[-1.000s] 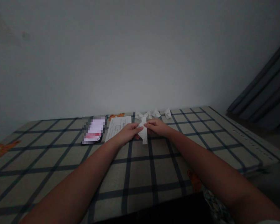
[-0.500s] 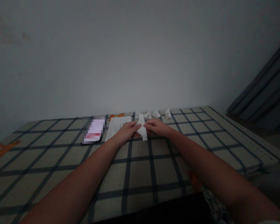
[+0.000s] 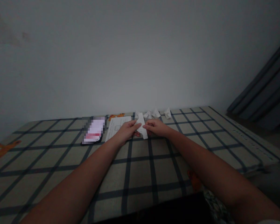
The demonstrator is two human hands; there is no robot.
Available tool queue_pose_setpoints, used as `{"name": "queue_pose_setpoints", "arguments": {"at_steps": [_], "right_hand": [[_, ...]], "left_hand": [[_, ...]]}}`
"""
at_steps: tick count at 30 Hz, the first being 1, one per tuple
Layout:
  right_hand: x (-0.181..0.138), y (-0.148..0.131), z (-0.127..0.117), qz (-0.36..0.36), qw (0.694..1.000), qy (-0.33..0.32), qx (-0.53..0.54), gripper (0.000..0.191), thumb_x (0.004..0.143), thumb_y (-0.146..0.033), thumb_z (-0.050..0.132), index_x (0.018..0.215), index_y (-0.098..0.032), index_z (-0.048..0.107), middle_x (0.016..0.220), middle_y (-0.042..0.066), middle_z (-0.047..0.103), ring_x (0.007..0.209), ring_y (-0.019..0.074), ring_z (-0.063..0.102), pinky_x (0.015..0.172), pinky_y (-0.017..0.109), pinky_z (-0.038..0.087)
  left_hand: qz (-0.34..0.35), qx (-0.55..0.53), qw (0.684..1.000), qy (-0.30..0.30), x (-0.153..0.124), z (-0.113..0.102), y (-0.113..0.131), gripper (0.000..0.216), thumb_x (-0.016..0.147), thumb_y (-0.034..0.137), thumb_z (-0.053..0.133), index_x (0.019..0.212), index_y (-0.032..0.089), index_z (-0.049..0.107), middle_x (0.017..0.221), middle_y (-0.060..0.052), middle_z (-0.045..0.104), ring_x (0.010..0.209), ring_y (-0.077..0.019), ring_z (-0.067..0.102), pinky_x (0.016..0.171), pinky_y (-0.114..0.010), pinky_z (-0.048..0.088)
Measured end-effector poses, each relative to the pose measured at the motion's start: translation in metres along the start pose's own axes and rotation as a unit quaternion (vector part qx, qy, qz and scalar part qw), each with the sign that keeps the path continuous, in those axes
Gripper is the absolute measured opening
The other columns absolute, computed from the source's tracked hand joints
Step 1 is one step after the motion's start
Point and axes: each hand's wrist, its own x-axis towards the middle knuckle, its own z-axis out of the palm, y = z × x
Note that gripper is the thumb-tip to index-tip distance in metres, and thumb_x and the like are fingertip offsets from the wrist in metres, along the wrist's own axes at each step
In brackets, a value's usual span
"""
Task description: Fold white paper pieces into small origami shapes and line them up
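Observation:
A narrow folded piece of white paper (image 3: 141, 120) stands nearly upright between my two hands. My left hand (image 3: 128, 130) is closed on its left side, thumb on the paper and fingers curled behind. My right hand (image 3: 156, 127) pinches its right edge between thumb and fingers. Just behind the hands lie several small folded white paper shapes; one folded paper shape (image 3: 167, 113) sits apart on the right. Left of my left hand is a printed sheet of paper (image 3: 113, 127), partly covered by that hand and forearm.
A phone (image 3: 94, 130) with a lit, blurred screen lies left of the sheet. Everything rests on a checked cloth (image 3: 140, 174) with orange figures. A bare wall (image 3: 140, 56) rises along its far edge, and a dark curtain (image 3: 266, 84) hangs at the right.
The folded paper has tilted slightly and looks a little wider between my hands. Both hands keep nearly the same place, with only small shifts of the fingers.

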Motion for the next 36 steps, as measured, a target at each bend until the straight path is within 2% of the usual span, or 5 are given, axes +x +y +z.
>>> {"name": "queue_pose_setpoints", "arguments": {"at_steps": [7,14,22,27,36], "right_hand": [[0.0003,0.0037,-0.0002,0.001,1.0,-0.016,-0.005,0.034,0.087,-0.041,0.047,0.065,-0.015,0.052,0.056,-0.002,0.055,0.051,0.0085,0.047,0.052,0.021,0.035],[-0.0002,0.0016,-0.0008,0.0,1.0,-0.012,-0.024,0.034,0.087,-0.04,0.047,0.063,-0.015,0.051,0.055,-0.002,0.054,0.051,0.0086,0.046,0.051,0.021,0.033],[0.0004,0.0077,0.0024,-0.014,1.0,0.006,0.011,0.029,0.084,-0.036,0.05,0.063,-0.016,0.046,0.054,-0.004,0.051,0.05,0.0079,0.044,0.051,0.02,0.032],[-0.0004,0.0066,0.0024,-0.022,0.999,0.001,0.027,0.026,0.083,-0.036,0.053,0.066,-0.016,0.048,0.056,-0.004,0.052,0.051,0.0086,0.046,0.051,0.021,0.033],[0.001,0.0071,-0.0002,-0.021,0.997,-0.008,0.08,0.032,0.089,-0.042,0.041,0.069,-0.017,0.048,0.058,-0.002,0.052,0.057,0.0113,0.052,0.06,0.025,0.042]], "left_hand": [[0.019,0.02,0.998,0.055,0.0024,-0.0019,-0.0004,0.038,0.073,0.045,0.065,0.09,0.012,0.062,0.083,-0.006,0.066,0.062,-0.0115,0.06,0.06,-0.025,0.051],[0.015,0.058,0.996,0.065,0.002,-0.0033,-0.002,0.041,0.068,0.045,0.07,0.089,0.011,0.064,0.086,-0.007,0.066,0.063,-0.0133,0.062,0.06,-0.027,0.052],[0.016,0.027,0.996,0.081,0.0005,0.0026,0.0027,0.036,0.067,0.039,0.072,0.088,0.012,0.062,0.088,-0.005,0.065,0.068,-0.0115,0.061,0.063,-0.024,0.054],[0.013,-0.012,0.996,0.09,0.0025,0.0033,-0.0003,0.04,0.065,0.033,0.075,0.096,0.013,0.06,0.095,-0.006,0.064,0.073,-0.0112,0.061,0.069,-0.026,0.055],[0.007,-0.002,0.997,0.082,-0.0004,0.0054,0.0008,0.05,0.069,0.033,0.073,0.113,0.014,0.06,0.118,-0.011,0.059,0.091,-0.0177,0.061,0.071,-0.029,0.055]]}}
